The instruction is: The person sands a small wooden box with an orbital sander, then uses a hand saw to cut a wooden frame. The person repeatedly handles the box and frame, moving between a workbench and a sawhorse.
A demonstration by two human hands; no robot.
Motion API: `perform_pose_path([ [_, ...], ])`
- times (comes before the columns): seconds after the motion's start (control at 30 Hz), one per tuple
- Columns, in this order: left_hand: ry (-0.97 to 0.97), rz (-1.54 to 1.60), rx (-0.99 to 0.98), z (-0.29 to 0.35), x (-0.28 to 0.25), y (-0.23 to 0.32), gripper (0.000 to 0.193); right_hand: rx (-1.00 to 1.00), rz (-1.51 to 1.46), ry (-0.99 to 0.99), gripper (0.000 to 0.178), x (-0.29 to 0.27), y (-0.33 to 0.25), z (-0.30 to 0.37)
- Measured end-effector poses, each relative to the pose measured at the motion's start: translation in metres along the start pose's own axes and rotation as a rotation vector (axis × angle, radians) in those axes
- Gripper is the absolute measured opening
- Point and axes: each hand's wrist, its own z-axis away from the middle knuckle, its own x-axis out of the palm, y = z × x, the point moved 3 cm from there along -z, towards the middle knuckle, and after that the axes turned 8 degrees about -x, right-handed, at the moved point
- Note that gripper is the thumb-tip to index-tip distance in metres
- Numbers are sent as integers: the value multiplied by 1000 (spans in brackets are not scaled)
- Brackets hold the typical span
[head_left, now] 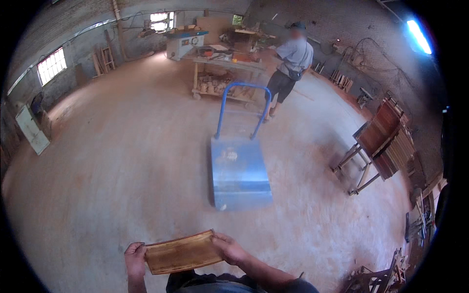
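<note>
Held level in front of my body is a shallow rectangular wooden tray-like panel (pixel 183 252), yellow-brown with a darker raised rim. My left hand (pixel 135 257) grips its left end, thumb on the upper edge. At the opposite end, my right hand (pixel 228 248) is closed around the right edge; its fingertips are partly hidden. Ahead of the panel, apart from both hands, a blue flatbed trolley (pixel 242 176) stands on the dusty floor with its push handle at the far side.
Beyond the trolley, a person (pixel 294 56) stands beside a wheeled workbench (pixel 224 61) loaded with tools. A machine with a blue top (pixel 184 45) stands behind. On the right, a wooden rack (pixel 364 168) carries stacked brown boards (pixel 383 129). Scrap wood (pixel 378 276) lies at the lower right.
</note>
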Motion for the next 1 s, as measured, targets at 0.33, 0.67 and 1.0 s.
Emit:
perform_pose_path([
  [0.33,-81,-467,248,-311,126,165,15,-151,-80,288,34,-1,-133,-275],
  [0.67,-119,-549,243,-592,294,351,16,-84,-136,354,42,-14,-340,-571],
  [1.0,-371,-188,99,-861,505,504,15,-285,31,408,38,-58,-554,-824],
])
